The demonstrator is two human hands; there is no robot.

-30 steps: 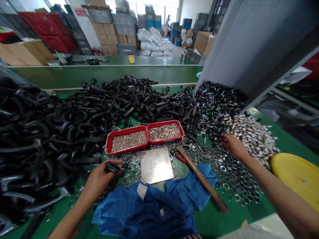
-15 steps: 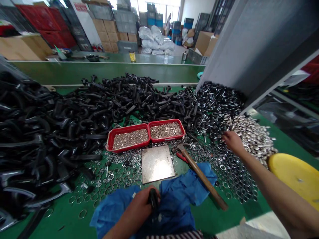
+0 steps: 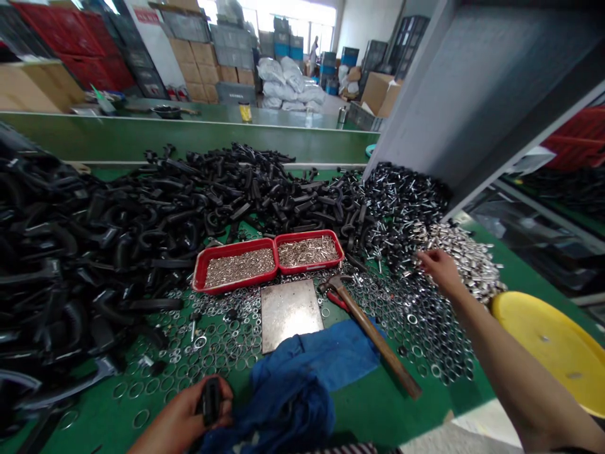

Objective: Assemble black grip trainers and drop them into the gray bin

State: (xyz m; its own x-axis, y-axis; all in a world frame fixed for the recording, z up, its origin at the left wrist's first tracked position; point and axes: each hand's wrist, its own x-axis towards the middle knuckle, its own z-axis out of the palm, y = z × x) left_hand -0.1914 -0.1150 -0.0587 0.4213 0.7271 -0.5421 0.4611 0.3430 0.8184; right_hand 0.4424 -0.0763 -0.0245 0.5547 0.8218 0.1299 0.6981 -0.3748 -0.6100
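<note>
My left hand [image 3: 182, 419] is low at the near edge, closed around a small black plastic part [image 3: 210, 400], right beside a crumpled blue cloth [image 3: 302, 378]. My right hand [image 3: 439, 268] reaches far right, fingers pinched at the edge of a heap of short silver metal sleeves [image 3: 460, 255], beside a heap of black-headed bolts [image 3: 401, 198]. What the fingers pinch is too small to make out. Loose metal washers [image 3: 425, 328] lie under my right forearm.
A huge pile of black curved handles [image 3: 118, 233] covers the left and back. Two red trays of small pins [image 3: 267, 258], a steel plate [image 3: 290, 312] and a wooden-handled hammer [image 3: 373, 337] sit in the middle. A yellow disc [image 3: 548, 343] lies at right, a grey panel [image 3: 472, 82] behind.
My left hand carried the black part from the washers over the blue cloth, then down to the cloth's left side. The cloth bunched up. My right hand stayed at the sleeve heap.
</note>
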